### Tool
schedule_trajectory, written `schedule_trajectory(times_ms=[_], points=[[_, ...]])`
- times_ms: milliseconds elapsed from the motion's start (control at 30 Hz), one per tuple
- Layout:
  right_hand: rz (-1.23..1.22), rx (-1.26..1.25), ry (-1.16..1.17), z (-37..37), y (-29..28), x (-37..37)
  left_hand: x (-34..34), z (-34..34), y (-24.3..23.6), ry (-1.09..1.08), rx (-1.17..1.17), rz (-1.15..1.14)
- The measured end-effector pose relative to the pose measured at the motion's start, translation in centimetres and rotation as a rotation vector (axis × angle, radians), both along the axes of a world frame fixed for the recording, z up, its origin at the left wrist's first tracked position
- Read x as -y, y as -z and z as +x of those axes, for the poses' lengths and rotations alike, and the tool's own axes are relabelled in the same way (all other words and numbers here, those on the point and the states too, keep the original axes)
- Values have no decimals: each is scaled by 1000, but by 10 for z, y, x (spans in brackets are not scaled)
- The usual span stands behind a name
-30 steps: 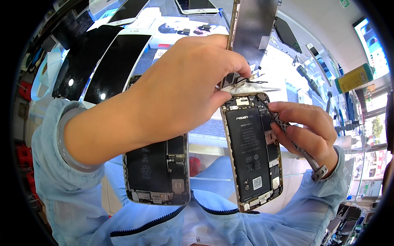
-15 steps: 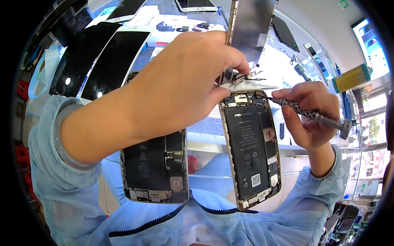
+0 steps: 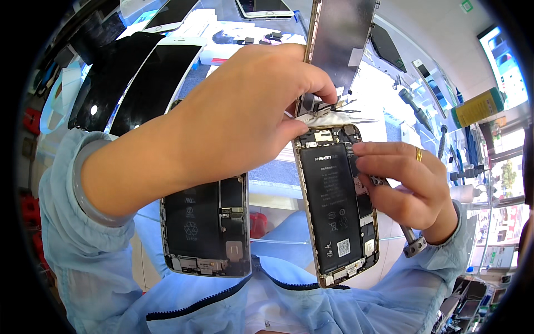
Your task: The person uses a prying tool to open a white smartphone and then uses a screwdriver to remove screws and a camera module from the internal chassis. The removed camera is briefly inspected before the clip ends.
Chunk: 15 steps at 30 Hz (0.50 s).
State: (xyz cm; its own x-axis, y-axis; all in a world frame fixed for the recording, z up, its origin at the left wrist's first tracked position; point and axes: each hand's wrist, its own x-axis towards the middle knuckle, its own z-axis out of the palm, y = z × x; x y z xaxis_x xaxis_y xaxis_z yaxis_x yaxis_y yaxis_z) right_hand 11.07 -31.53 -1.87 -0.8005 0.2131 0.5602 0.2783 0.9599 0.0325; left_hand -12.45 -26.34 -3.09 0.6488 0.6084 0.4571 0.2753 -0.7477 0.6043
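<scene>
Before me is an opened phone [image 3: 328, 206] with a black battery and gold rim, its top end away from me. Above that end, the raised phone screen [image 3: 340, 42] shows its metal back. My left hand [image 3: 278, 94] pinches the screen's lower edge between thumb and fingers, the thumb close to the phone's top rim. My right hand [image 3: 409, 178] is closed round a grey metal screwdriver [image 3: 414, 244], tucked under the palm with its knobbed end toward my wrist. The fingertips of that hand rest at the phone's upper right inside edge; whatever they touch is hidden.
A second opened phone [image 3: 206, 234] lies to the left, partly under my left forearm. Dark-faced phone screens [image 3: 158, 83] lie farther left. Beyond my right hand are another screwdriver [image 3: 414, 106], a yellow-green bottle [image 3: 477, 107] and a white phone [image 3: 428, 80].
My right hand has turned the screwdriver away from the phone's top corner and folded it into the palm. Its fingertips moved onto the phone's right inner edge. My left hand stays nearly still.
</scene>
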Motion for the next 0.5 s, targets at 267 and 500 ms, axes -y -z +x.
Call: schedule_trajectory(times_ms=[267, 500], points=[[37, -53, -61, 7, 10, -4, -2, -1, -2, 28, -21, -29], [-242, -452, 56, 20, -3, -7, -5, -3, 0, 44, -35, -29]])
